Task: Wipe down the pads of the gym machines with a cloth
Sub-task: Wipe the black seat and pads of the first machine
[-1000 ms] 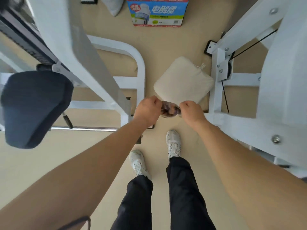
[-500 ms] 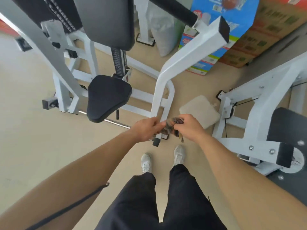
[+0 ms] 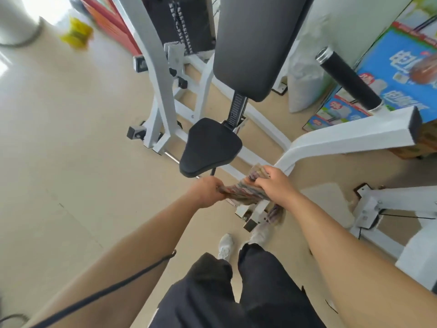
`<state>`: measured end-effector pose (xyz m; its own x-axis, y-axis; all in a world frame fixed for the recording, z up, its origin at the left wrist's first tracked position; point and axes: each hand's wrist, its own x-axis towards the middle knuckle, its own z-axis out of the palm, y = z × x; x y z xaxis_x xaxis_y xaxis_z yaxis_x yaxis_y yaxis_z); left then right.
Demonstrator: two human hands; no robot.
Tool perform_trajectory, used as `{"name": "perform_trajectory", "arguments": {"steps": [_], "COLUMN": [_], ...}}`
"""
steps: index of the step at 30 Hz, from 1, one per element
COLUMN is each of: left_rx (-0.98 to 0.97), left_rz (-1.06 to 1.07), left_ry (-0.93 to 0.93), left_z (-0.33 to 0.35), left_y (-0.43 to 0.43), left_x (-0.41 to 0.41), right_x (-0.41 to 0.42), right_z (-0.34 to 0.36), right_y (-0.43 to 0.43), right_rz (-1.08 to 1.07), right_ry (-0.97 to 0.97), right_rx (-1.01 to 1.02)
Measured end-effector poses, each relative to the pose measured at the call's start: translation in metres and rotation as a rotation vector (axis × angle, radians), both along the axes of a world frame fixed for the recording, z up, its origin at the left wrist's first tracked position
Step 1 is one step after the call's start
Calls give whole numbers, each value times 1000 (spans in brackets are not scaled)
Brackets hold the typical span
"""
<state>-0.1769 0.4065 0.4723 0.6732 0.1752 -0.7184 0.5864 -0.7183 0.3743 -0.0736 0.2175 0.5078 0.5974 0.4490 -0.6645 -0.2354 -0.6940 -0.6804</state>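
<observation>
Your left hand (image 3: 207, 191) and right hand (image 3: 274, 183) both clench the striped cloth (image 3: 241, 190), bunched between them at the centre of the frame. Just above your hands sits the black seat pad (image 3: 210, 145), with the tall back pad (image 3: 255, 43) at upper centre, both untouched

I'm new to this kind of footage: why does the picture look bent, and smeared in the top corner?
Head view: the wide-angle lens bows the white frame and stretches the forearms; the yellow object top left is smeared, probably by head motion, beside blown-out glare on the floor; the hands, cloth and seat pad stay fairly sharp.
</observation>
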Motion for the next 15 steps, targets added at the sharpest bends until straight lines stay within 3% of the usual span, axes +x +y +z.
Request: {"name": "perform_trajectory", "arguments": {"steps": [7,15], "left_rx": [72,13], "left_rz": [92,197], "left_ry": [-74,-194], "left_z": [-41,-102], "left_y": [40,132], "left_x": [45,147], "right_x": [49,123], "right_z": [-53,-132], "right_y": [19,95], "right_rz": [-120,-181], "right_ry": [72,-67], "right_rx": [22,-79]}}
